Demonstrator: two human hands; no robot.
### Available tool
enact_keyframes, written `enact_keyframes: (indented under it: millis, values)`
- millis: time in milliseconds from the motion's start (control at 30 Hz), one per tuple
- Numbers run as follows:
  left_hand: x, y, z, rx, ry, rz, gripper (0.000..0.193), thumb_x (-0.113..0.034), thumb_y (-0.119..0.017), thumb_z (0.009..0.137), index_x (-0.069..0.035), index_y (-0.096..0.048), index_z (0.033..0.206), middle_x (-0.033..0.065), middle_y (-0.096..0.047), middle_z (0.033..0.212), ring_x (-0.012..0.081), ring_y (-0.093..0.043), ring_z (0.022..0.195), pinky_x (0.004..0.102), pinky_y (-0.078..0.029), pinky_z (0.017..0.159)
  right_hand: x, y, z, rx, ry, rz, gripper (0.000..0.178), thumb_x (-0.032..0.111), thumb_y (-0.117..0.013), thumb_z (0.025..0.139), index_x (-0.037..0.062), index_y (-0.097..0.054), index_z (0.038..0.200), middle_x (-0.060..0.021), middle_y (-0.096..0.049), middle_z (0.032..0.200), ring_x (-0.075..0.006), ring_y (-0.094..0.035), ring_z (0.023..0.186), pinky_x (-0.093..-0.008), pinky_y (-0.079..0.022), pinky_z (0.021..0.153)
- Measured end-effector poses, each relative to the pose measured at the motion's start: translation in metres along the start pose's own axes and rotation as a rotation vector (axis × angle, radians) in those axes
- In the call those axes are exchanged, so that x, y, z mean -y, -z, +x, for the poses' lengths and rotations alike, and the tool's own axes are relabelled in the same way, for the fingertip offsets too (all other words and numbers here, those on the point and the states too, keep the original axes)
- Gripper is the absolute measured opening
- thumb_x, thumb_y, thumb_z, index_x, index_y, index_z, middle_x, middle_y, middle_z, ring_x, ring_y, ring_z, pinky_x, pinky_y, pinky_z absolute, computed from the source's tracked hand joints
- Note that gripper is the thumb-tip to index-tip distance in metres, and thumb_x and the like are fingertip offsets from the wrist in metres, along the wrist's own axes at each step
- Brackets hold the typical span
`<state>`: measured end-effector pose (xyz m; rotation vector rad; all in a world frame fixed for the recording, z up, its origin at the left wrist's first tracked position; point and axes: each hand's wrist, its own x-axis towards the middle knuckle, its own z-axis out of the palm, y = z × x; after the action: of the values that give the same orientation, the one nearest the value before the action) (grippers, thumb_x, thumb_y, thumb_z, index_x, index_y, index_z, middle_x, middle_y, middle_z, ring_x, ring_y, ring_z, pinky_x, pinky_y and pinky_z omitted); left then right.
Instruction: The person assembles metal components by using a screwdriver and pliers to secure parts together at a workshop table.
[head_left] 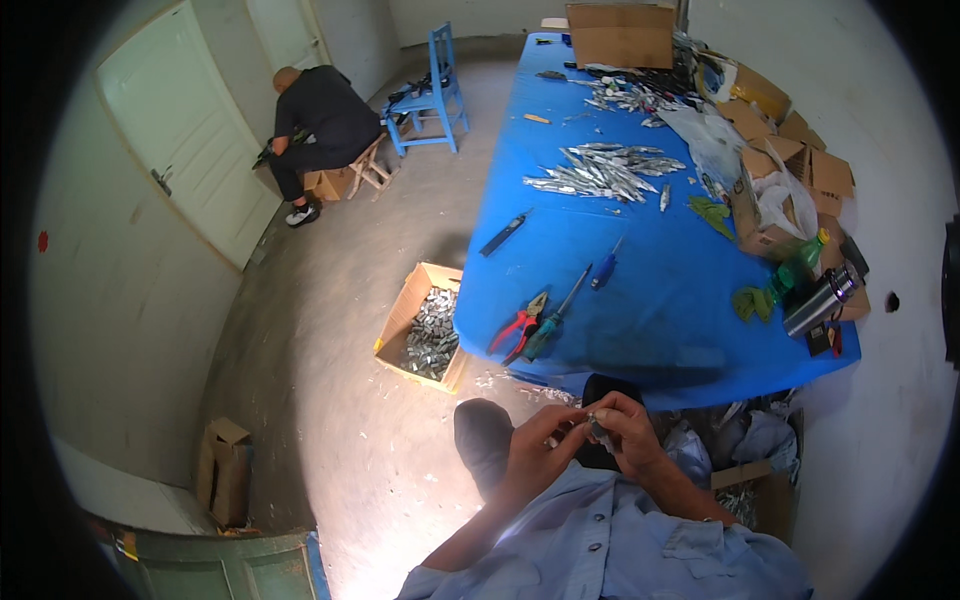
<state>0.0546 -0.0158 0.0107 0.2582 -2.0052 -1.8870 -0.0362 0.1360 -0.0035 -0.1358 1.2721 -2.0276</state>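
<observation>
My left hand (545,443) and my right hand (627,432) meet above my lap, just off the near edge of the blue-covered table (640,345). Both are closed, fingertips together around a small grey piece (598,428); its exact kind is too small to make out. On the table corner in front of them lie red-handled pliers (518,328) and a green-handled screwdriver (548,332). A blue-handled screwdriver (604,270) and a slim dark tool (504,233) rest farther back.
Silvery slender pieces (610,172) are heaped on the table. A carton of small metal parts (432,335) stands on the floor, left of the table. A green bottle (797,268) and a steel flask (825,300) lie at the right. Another person (335,115) sits near a blue chair (425,100).
</observation>
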Motion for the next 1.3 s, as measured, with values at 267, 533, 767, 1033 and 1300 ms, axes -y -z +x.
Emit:
enact_keyframes:
  millis: [267,533,767,1033,1300]
  values:
    - [-0.012,-0.014,0.018,0.035,-0.03,0.085,0.018,-0.006,-0.076,0.091,0.001,-0.075,0.107,0.0112,-0.075,0.097,0.0165,-0.074,0.083,0.0283,-0.057,0.074,0.01,0.004,-0.003,-0.115,0.297,-0.236,0.006,0.006,-0.065,0.095,0.0019,-0.066,0.099,-0.0068,-0.069,0.096,-0.0093,-0.059,0.077,-0.0258,-0.049,0.071]
    - [-0.004,-0.031,0.03,-0.088,-0.282,0.344,0.016,-0.006,-0.075,0.092,-0.003,-0.075,0.108,0.0117,-0.074,0.102,0.0248,-0.074,0.079,0.0321,-0.058,0.065,0.01,0.008,0.013,-0.191,0.455,-0.287,0.004,0.0,-0.069,0.096,0.0021,-0.069,0.099,-0.0019,-0.069,0.097,-0.0069,-0.063,0.084,-0.0231,-0.052,0.075]
    - [0.003,-0.044,0.035,-0.111,-0.463,0.623,0.023,-0.005,-0.074,0.09,-0.004,-0.072,0.112,0.0122,-0.072,0.103,0.0307,-0.074,0.081,0.0371,-0.059,0.065,0.005,0.016,0.024,-0.202,0.39,-0.126,0.003,0.001,-0.068,0.096,0.0017,-0.068,0.099,-0.0024,-0.068,0.092,-0.0069,-0.063,0.083,-0.0225,-0.051,0.074]
    - [0.001,-0.069,0.042,0.102,-0.512,0.689,0.029,-0.007,-0.076,0.088,-0.003,-0.069,0.115,0.0114,-0.07,0.105,0.0304,-0.073,0.079,0.0371,-0.059,0.064,0.019,0.049,0.007,-0.272,0.042,0.093,0.008,0.011,-0.066,0.097,0.0044,-0.066,0.093,-0.0029,-0.065,0.084,-0.0066,-0.057,0.07,-0.0223,-0.046,0.063]
    - [-0.001,-0.086,0.058,0.21,-0.406,0.598,0.021,-0.004,-0.08,0.084,-0.006,-0.072,0.104,0.0102,-0.071,0.097,0.0252,-0.071,0.072,0.0334,-0.058,0.064,0.03,0.069,0.002,-0.259,0.068,0.144,0.008,0.012,-0.066,0.097,0.0054,-0.066,0.092,-0.0029,-0.064,0.085,-0.0102,-0.06,0.079,-0.0267,-0.048,0.072]
